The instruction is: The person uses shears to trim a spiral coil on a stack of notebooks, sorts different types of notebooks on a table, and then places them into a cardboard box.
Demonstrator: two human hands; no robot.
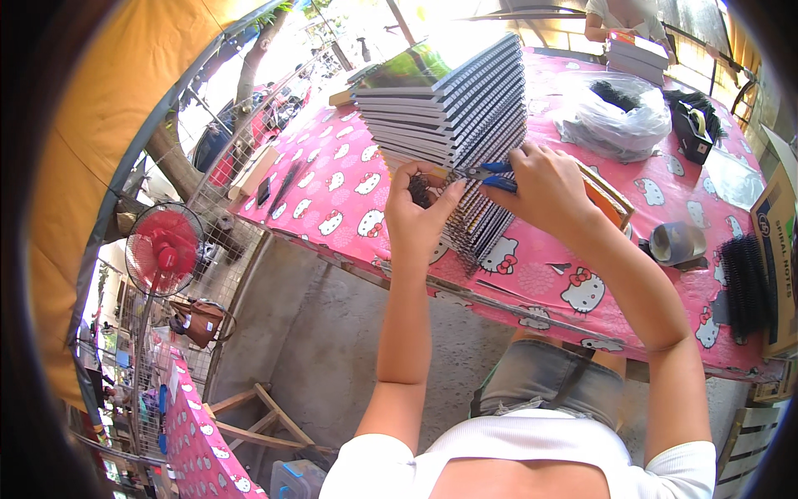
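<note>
A tall stack of spiral notebooks stands on the pink table, its bound edges facing me. In my right hand is a pair of blue-handled cutting pliers, the jaws at the corner of the spiral bindings. My left hand is closed beside the stack's near corner, thumb and fingers next to the plier tips. A tangle of dark coil offcuts shows within its curled fingers. The exact contact between jaws and coil is too small to make out.
Right of the stack lie a plastic bag of black coils, a black box, a tape roll, black spiral coils and a cardboard box. A person sits beyond. At left stands a red fan.
</note>
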